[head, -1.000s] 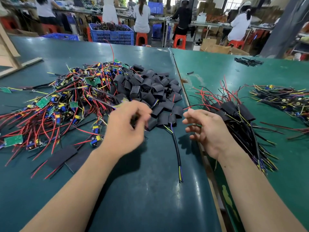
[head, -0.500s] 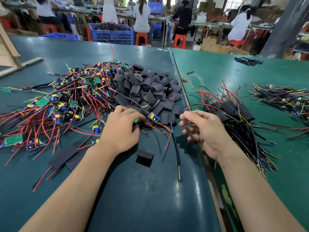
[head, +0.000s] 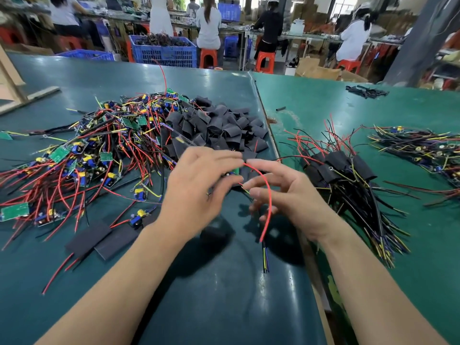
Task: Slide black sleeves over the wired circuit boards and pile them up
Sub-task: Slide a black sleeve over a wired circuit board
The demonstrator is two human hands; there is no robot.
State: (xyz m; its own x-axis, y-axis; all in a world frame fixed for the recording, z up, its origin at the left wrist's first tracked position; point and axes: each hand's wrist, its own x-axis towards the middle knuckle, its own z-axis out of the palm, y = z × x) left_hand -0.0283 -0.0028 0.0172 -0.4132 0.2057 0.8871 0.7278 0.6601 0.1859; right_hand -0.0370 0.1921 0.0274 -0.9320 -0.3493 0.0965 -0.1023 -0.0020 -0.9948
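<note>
- Green counter (head: 348, 115) carries everything: a tangle of wired circuit boards (head: 87, 150) at frame left, a heap of black sleeves (head: 219, 128) at centre, a pile of sleeved boards (head: 343, 170) at right.
- Your left hand (head: 196, 188) and right hand (head: 286, 192) meet at centre; the left pinches a small green board (head: 237, 170). You cannot tell the right hand's grip, though a red wire (head: 267, 202) arcs over its fingers.
- Two flat sleeves (head: 102, 239) lie at lower left, apart from the heap.
- A further wire bundle (head: 423, 148) sits at far right.
- Four orange stools (head: 207, 57) and two blue crates (head: 165, 49) stand in the upper frame.
</note>
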